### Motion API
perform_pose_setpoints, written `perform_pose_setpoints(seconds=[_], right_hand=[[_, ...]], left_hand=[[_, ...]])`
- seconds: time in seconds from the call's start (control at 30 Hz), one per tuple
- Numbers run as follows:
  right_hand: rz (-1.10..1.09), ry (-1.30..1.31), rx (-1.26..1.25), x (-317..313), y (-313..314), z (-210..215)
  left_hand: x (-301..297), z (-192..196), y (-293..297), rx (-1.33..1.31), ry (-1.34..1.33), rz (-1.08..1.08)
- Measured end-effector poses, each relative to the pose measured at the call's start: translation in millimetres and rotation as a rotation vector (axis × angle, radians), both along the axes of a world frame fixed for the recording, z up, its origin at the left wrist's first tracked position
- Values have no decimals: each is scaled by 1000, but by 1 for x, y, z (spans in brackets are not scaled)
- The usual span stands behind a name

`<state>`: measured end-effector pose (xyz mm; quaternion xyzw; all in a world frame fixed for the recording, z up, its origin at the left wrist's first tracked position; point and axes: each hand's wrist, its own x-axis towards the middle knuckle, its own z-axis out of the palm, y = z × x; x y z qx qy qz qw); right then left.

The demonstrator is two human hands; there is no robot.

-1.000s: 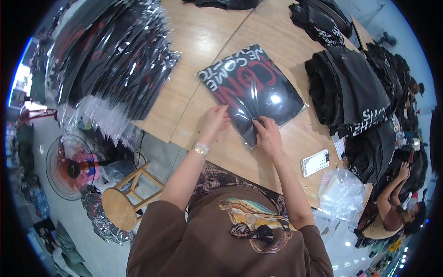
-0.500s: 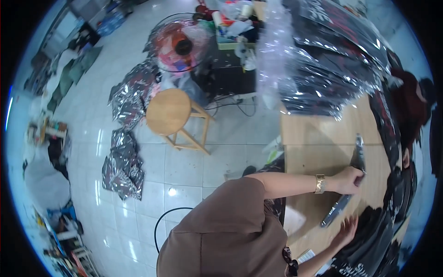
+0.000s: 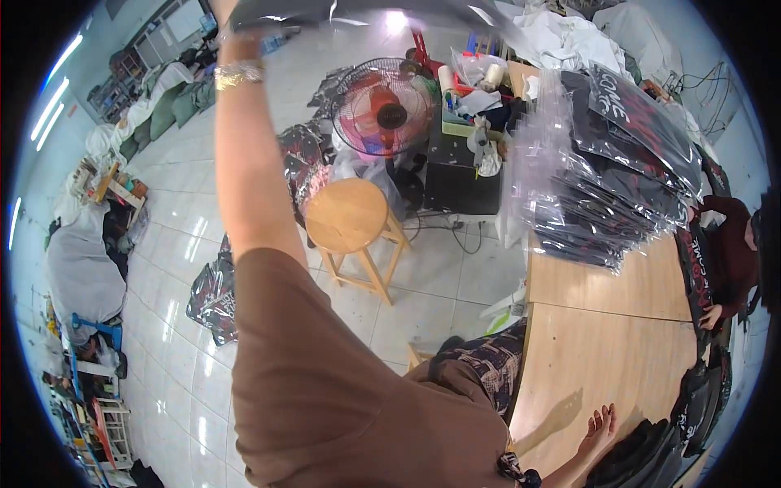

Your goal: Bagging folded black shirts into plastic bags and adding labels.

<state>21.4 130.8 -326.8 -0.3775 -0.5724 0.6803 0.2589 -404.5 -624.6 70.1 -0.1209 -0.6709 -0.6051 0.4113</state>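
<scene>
Tiled floor (image 3: 163, 350): pale and glossy, filling much of the left and middle of the view, past the left edge of the surface
Surface (image 3: 610, 358): a light wood top at the right of the view, crossed by a dark seam
Pile of wrapped garments (image 3: 602, 187): black with white and red print, in clear plastic, heaped on the surface's upper end, with loose plastic flaps near its upper left corner
Co-worker (image 3: 730, 244): a person in a dark red top, with one hand at the surface's right edge
Dark garments (image 3: 643, 455): stacked by the surface's lower right corner
Wooden stool (image 3: 348, 213): round-seated, out on the floor past the surface's left edge
Fan (image 3: 382, 106): round wire cage, just behind the stool
Dark wrapped packet (image 3: 366, 12): held in the air at the top of the view, off to the left of the surface and well apart from it, partly cut off
Left hand (image 3: 231, 39): arm raised, fingers grasping the packet's left end, mostly hidden or cut off
Right hand (image 3: 599, 424): raised over the surface near the dark garments, fingers released and loosely curled
Gold-coloured wristband (image 3: 238, 75): around the left wrist
</scene>
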Motion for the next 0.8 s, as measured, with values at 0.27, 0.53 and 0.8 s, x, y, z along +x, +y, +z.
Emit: perform_pose_setpoints(seconds=[0.27,0.53,0.8], right_hand=[[74,53,79,-24,-68,52],[223,1005,704,-48,-178,261],[-161,909,1025,32,-230,285]], left_hand=[[-18,-68,-2,915,-97,193],[-17,-90,252,846,-52,-635],[151,-68,457,613,-164,-1158]])
